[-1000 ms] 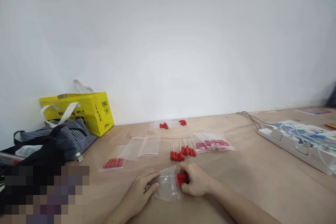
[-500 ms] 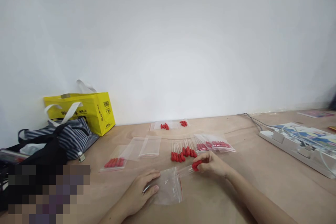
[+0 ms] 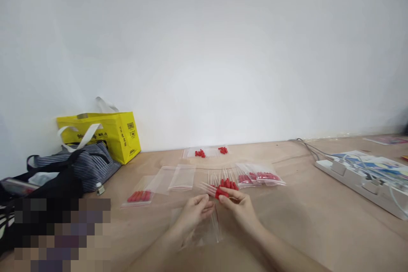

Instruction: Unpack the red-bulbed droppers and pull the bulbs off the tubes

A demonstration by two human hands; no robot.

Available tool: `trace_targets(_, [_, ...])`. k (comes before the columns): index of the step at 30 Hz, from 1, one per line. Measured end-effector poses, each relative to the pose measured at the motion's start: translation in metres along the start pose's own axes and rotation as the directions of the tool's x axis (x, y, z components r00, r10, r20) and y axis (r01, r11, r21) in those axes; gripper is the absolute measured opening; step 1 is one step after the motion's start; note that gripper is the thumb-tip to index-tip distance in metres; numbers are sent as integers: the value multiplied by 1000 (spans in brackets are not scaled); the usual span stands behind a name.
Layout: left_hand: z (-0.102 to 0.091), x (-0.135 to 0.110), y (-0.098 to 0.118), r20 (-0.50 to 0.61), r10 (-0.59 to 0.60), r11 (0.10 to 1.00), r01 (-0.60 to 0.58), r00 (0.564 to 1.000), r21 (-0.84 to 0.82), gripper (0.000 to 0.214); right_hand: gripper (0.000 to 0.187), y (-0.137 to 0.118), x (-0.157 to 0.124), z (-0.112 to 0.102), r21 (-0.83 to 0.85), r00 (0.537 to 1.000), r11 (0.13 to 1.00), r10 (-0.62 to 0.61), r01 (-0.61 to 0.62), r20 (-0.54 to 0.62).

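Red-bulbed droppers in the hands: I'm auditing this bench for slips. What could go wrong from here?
1. The right hand pinches the droppers only at their red bulbs and the tips fan out, so one might slip into the loose pile just behind.
2. The clear bag lies unheld under both wrists; the left hand or a forearm could brush it off its spot.

Clear glossy plastic bag [image 3: 204,229] on a matt brown paper-covered table [image 3: 302,221] (red-capped droppers [image 3: 219,191] look rubbery).
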State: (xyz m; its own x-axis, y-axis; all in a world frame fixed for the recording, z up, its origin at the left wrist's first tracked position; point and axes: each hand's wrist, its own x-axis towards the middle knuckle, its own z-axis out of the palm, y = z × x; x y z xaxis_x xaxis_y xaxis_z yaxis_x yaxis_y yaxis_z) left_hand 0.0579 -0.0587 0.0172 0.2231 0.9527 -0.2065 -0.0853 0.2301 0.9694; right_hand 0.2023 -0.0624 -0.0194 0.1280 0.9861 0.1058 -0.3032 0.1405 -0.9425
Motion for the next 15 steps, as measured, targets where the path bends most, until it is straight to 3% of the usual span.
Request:
trace_targets(2, [10,7,-2,-15,-52,985,48,999,-166,9,35,10,-6,9,-54,991,991,-122,125,53])
trace_targets(5, [13,15,-6,-76,-74,980,59,994,-193,10,32,17,-8,11,-131,965,963,-217,237,150])
trace_targets(10, [-4,32,4,-70,-108,993,105,992,-53,13,30,13,-5,5,-306,949,911,-213,278,231])
trace_targets(15, [-25,73,27,-108,-186,952,207,977,228,18,17,11,1,-7,-523,969,815,-202,248,145])
